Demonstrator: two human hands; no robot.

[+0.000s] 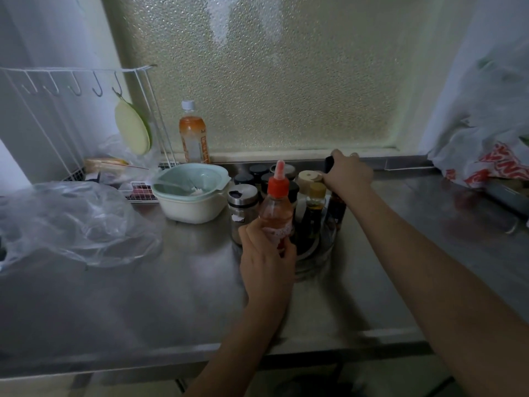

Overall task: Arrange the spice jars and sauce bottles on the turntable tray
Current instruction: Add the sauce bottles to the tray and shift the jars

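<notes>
At the centre of the frame, the left hand (266,253) has its grip wrapped round the lower body of a red-capped squeeze bottle (276,207), holding it upright just in front of the crowded turntable tray (315,262), probably so it can be slotted into the near edge without knocking its neighbours. Right of centre, the right hand (347,174) closes its grip over the top of a dark sauce bottle (337,207) at the tray's right rim, seemingly to steady or shift it and make room. Dark-lidded spice jars (257,170) cluster at the back of the tray; a steel-lidded shaker (242,209) stands at its left. Left of that on the worktop (171,282) sits a pale bowl (190,193).
</notes>
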